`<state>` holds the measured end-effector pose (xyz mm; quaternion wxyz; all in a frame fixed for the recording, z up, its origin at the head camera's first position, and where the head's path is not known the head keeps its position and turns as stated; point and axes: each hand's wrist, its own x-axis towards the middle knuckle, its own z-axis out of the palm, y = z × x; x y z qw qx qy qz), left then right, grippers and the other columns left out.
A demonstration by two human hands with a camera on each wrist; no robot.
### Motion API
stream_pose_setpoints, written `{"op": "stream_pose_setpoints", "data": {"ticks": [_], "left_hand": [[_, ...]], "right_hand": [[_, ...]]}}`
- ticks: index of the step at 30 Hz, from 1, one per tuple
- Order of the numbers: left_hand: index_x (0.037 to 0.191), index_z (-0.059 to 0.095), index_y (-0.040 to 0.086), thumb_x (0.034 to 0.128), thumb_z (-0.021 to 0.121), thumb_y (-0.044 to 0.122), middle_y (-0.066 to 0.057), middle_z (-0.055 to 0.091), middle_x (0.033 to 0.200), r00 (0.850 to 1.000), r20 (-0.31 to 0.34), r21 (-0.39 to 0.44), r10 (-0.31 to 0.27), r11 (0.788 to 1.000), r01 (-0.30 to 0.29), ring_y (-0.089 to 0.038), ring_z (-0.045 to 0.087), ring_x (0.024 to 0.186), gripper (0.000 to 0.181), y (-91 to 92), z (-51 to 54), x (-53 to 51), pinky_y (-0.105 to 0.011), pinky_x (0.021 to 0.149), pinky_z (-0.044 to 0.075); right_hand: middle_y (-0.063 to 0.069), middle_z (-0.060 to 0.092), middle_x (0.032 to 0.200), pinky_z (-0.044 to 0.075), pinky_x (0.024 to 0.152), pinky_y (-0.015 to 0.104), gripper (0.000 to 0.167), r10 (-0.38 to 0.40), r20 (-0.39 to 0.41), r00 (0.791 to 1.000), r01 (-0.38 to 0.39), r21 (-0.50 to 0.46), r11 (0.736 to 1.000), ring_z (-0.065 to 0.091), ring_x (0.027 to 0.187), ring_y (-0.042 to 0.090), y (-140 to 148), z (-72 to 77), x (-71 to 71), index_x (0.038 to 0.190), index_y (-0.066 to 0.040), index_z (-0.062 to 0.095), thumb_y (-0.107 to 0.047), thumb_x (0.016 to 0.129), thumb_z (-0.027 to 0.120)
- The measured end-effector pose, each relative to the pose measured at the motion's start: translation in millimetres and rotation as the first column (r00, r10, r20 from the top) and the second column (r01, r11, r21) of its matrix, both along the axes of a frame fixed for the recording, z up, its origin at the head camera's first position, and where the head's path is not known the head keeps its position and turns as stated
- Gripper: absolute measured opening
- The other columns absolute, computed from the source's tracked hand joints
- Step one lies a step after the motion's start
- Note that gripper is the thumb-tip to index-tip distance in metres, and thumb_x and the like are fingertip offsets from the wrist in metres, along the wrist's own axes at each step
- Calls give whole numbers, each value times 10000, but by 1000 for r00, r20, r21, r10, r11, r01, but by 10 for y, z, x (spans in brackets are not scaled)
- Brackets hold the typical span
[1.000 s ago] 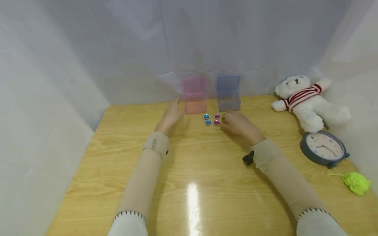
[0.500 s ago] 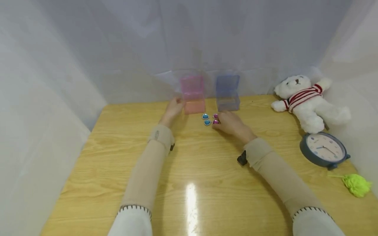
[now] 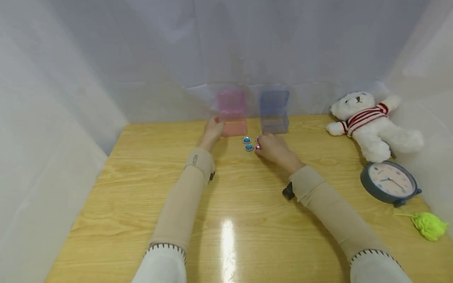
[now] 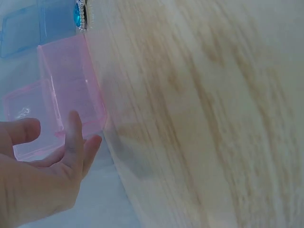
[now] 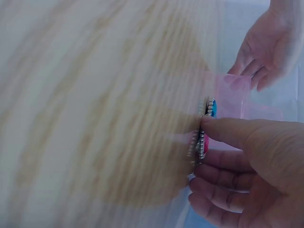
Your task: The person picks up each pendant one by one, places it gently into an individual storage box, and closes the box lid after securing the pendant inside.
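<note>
Two blue gems with beaded silver rims, a far blue gem and a near blue gem, lie on the table. Just right of them is a near pink gem, which my right hand pinches at its edges between thumb and fingers. In the right wrist view the pink gem appears at the table surface. A far pink gem is partly hidden by that hand. My left hand is beside the clear pink box, fingers relaxed; the left wrist view shows nothing in its fingers.
A clear blue box stands right of the pink one, both lids raised against the back curtain. On the right lie a white teddy bear, a round clock and a neon-yellow yarn ball.
My right hand has moved left from beside the pink gems to take hold of the near one. The left hand has shifted slightly right, closer to the pink box.
</note>
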<state>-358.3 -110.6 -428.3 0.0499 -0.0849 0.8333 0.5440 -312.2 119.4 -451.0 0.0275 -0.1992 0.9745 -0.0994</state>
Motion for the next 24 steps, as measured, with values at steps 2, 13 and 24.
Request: {"op": "stream_pose_setpoints", "data": {"ticks": [2, 13, 24], "left_hand": [[1580, 396, -13, 1097, 490, 214, -240, 474, 1603, 1000, 1, 5, 14, 1000, -14, -382, 521, 1445, 543, -4, -20, -17, -469, 1127, 541], [1559, 433, -29, 1093, 492, 146, -242, 517, 1567, 999, -11, 49, 44, 998, -43, -368, 524, 1449, 501, 7, -67, -85, -457, 1191, 497], [1516, 501, -41, 1098, 479, 124, -253, 589, 1445, 997, 15, 215, 76, 974, -77, -257, 623, 1026, 450, -1, -102, -109, -313, 836, 560]], "right_hand": [[100, 693, 911, 588, 732, 496, 221, -2, 5, 1000, 2, -4, 1000, 682, 874, 297, -6, 2, -10, 824, -110, 634, -271, 937, 734], [2, 468, 690, 363, 548, 323, 265, 11, 16, 1000, -10, -60, 998, 453, 643, 174, 16, -20, -33, 653, -174, 428, -137, 805, 642], [54, 604, 807, 466, 574, 337, 116, 35, -30, 999, -41, -236, 971, 553, 699, 203, 123, 102, 16, 843, -101, 583, -139, 835, 692]]}}
